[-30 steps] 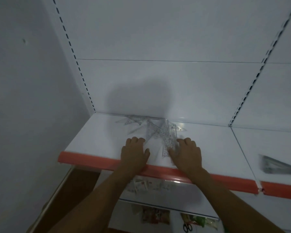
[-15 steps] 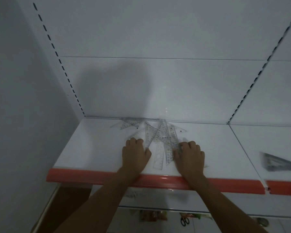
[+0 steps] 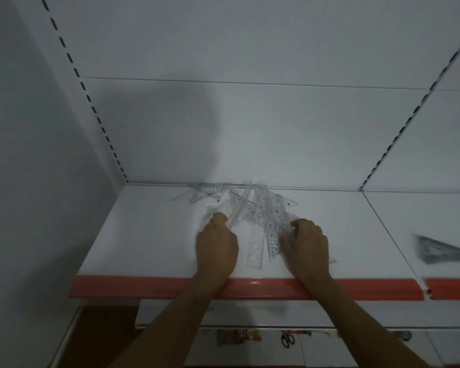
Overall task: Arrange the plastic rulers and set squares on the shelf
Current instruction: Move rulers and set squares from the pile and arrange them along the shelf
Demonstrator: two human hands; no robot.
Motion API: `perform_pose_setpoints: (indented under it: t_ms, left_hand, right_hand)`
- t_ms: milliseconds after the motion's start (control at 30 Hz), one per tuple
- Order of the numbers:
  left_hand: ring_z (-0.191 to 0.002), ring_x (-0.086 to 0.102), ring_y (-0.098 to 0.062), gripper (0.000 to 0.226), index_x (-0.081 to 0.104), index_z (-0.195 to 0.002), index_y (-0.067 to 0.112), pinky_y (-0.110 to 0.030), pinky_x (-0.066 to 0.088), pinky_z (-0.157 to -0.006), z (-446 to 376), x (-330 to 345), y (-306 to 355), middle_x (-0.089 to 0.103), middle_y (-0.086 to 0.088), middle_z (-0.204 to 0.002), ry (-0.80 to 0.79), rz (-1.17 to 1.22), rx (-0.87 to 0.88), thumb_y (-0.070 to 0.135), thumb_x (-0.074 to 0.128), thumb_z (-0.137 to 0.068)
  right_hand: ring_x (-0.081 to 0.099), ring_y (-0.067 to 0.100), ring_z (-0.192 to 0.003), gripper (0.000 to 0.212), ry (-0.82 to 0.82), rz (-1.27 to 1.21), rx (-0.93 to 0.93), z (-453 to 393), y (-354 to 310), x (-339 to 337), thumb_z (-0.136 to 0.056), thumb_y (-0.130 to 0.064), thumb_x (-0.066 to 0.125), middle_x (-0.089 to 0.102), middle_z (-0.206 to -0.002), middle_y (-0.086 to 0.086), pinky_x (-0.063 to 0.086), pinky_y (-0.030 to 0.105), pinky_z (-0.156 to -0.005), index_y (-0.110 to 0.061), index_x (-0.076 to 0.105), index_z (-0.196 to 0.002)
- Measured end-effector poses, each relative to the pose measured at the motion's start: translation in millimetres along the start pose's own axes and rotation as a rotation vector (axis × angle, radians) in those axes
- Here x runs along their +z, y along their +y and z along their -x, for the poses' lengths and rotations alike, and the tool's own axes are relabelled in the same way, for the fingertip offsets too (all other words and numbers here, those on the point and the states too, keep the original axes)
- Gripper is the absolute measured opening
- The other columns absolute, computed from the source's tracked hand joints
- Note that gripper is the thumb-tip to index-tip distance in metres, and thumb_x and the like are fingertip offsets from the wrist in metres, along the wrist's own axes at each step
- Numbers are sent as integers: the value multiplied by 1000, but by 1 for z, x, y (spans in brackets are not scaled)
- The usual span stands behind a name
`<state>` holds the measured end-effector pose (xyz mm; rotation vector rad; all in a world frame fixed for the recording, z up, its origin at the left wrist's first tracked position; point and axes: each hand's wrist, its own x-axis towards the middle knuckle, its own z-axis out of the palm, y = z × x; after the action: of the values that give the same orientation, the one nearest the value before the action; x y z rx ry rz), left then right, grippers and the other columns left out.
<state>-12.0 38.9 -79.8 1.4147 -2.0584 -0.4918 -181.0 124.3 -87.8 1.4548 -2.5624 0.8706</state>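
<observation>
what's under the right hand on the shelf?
The right hand covers the near ends of clear rulers lying on the white shelf. How many it presses cannot be seen.

Both forearms reach up & fwd over the shelf's front edge, roughly parallel. Left hand palm down, fingers curled, knuckles up. Right hand palm down too, fingers bent, tips pressing down. Hands apart, near mid-shelf.
</observation>
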Motion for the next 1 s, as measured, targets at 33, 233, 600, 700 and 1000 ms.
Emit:
perform_pose_setpoints:
  t_ms: [33, 233, 600, 700, 1000]
  left_hand:
    - [-77, 61, -21, 16, 52, -107, 11, -35, 51, -69, 1, -1, 0, 64, -5, -92, 17, 33, -5, 11, 48, -92]
    - [-77, 64, -24, 22, 47, -117, 13, -38, 53, -69, 5, -1, 0, 65, -4, -93, 26, 114, -10, 15, 42, -96]
    - [-67, 57, -13, 27, 48, -123, 15, -27, 47, -63, 7, 0, 1, 60, 1, -84, -49, 141, 44, 16, 41, -97]
    - [-66, 53, -9, 30, 49, -123, 15, -26, 48, -66, 7, -1, 1, 52, 7, -77, -70, 169, 15, 14, 50, -93]
    - [-74, 50, -10, 26, 51, -111, 15, -16, 34, -67, 10, -5, 2, 52, 3, -97, -35, 102, 83, 19, 64, -89]
  right_hand:
    - [55, 23, -85, 30, 3, -9, 1, 0, 0, 0, -82, -27, 71, 61, -92, 6, 33, 30, -72, -8, 60, -103]
    - [51, 20, -82, 24, -6, -42, 16, 0, 0, -1, -83, -28, 69, 58, -87, 1, 31, 29, -72, -12, 57, -96]
    - [49, 20, -73, 12, 45, -51, 8, 0, 3, 3, -88, -21, 63, 53, -79, -1, 29, 30, -67, -14, 54, -85]
    - [46, 17, -76, 11, 60, -82, 77, -1, 3, 2, -89, -22, 61, 53, -79, -3, 22, 29, -72, -16, 53, -84]
    - [55, 19, -93, 20, 65, -96, 72, 1, 8, 3, -90, -24, 62, 63, -94, -1, 21, 28, -81, -18, 60, -109]
